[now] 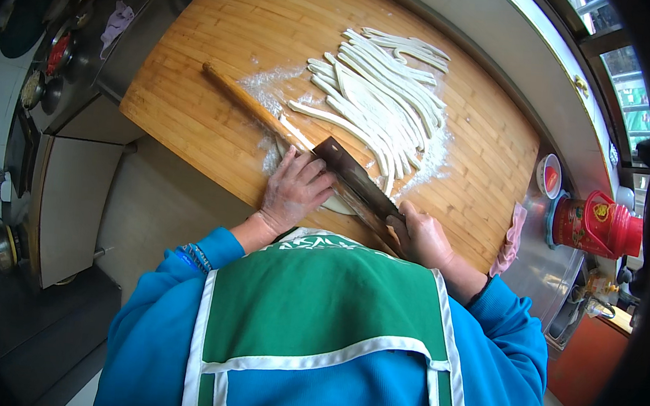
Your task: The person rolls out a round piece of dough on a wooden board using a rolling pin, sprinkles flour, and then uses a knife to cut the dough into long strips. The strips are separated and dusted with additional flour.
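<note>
My right hand (pixel 423 233) grips the handle of a dark-bladed kitchen knife (pixel 356 174), whose blade lies along a long wooden rolling pin (pixel 247 102). With fingers spread, my left hand (pixel 297 189) rests on the rolling pin beside the blade's far end. Under the pin and my left hand is a flat sheet of dough (pixel 339 205), partly hidden. Beyond the knife, many floured dough strips (pixel 378 104) lie side by side on a large bamboo board (pixel 194 118). One separate strip curves between them and the blade. Loose flour (pixel 268 87) is scattered around the pin and strips.
To the right, a red vacuum flask (pixel 592 227), a bowl with something red (pixel 549 176) and a pink cloth (pixel 510 240) stand or lie near the board's edge. A wall and window run along the upper right. On the left are a counter, a purple cloth (pixel 117 23) and several dishes.
</note>
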